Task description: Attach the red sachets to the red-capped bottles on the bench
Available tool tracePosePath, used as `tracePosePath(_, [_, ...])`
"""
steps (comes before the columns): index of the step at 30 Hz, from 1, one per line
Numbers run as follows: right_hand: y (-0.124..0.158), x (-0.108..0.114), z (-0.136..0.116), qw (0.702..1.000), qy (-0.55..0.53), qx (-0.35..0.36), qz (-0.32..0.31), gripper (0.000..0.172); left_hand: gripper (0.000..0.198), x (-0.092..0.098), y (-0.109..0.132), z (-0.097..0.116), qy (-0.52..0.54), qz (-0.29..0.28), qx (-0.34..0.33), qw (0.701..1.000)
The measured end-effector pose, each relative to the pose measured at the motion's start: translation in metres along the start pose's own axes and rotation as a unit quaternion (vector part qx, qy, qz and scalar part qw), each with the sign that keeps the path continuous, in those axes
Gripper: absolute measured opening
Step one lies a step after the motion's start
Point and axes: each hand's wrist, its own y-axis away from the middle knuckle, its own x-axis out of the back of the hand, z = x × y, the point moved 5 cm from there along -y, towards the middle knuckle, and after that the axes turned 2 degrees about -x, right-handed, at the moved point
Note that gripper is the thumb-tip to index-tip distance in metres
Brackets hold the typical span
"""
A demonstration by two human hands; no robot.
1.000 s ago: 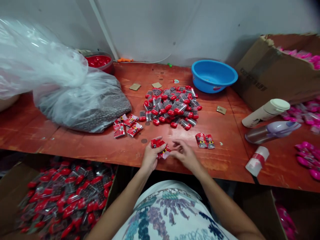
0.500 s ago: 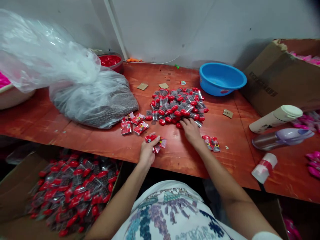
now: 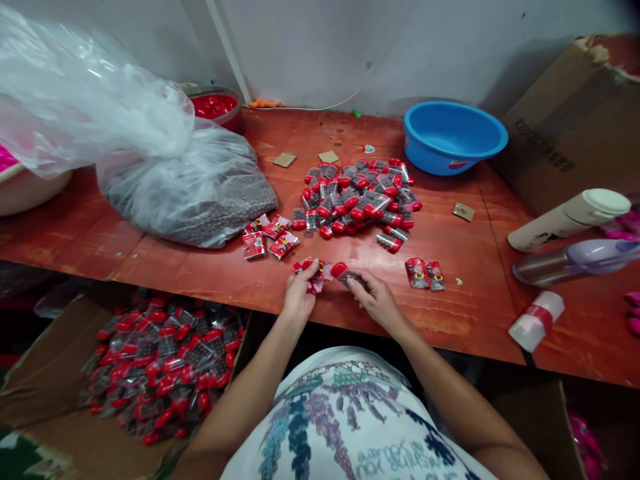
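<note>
My left hand [image 3: 300,293] is closed on several small red printed packets [image 3: 316,275] near the table's front edge. Between the fingers of my right hand [image 3: 376,298] is a small clear bottle with a red cap [image 3: 341,270], its capped end pointing at the packets. Beyond both hands lies a pile of the same red-capped bottles [image 3: 357,197], filled with dark beads. Two bottles [image 3: 391,240] lie at the pile's near right side. More red packets [image 3: 270,237] rest left of the pile, and a pair of packets [image 3: 425,274] lies to the right.
A clear plastic bag of dark beads [image 3: 195,187] stands on the left. A blue basin [image 3: 453,143], a carton [image 3: 540,127], a white flask [image 3: 565,220] and a purple-lidded bottle [image 3: 570,262] are on the right. Below left, an open carton [image 3: 45,373] holds many red-capped bottles.
My right hand has come back from the pile toward my left hand with a red-capped bottle. Two bottles now lie apart at the pile's near side. The view has shifted slightly.
</note>
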Motion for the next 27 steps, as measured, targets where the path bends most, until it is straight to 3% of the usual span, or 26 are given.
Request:
tracePosePath(3, [0.007, -0.008, 0.0, 0.998, -0.04, -0.049, -0.009, 0.03, 0.022, -0.005, 0.005, 0.0, -0.006, -0.015, -0.022, 1.0])
tracePosePath(9, [0.009, -0.008, 0.003, 0.993, -0.084, -0.081, -0.032, 0.031, 0.036, -0.012, 0.015, 0.005, -0.038, -0.043, -0.075, 0.996])
tracePosePath(16, [0.009, -0.004, 0.008, 0.982, -0.142, -0.115, -0.038, 0.037, 0.053, -0.018, 0.028, 0.002, -0.105, -0.125, -0.049, 0.985])
tracePosePath(23, [0.01, 0.0, 0.0, 0.981, -0.144, -0.101, -0.082, 0.039, 0.073, -0.026, 0.041, 0.009, -0.168, -0.2, -0.066, 0.963])
tracePosePath(27, [0.011, 0.009, -0.014, 0.995, -0.058, -0.025, -0.078, 0.034, 0.068, -0.026, 0.043, 0.008, -0.151, -0.195, -0.059, 0.967])
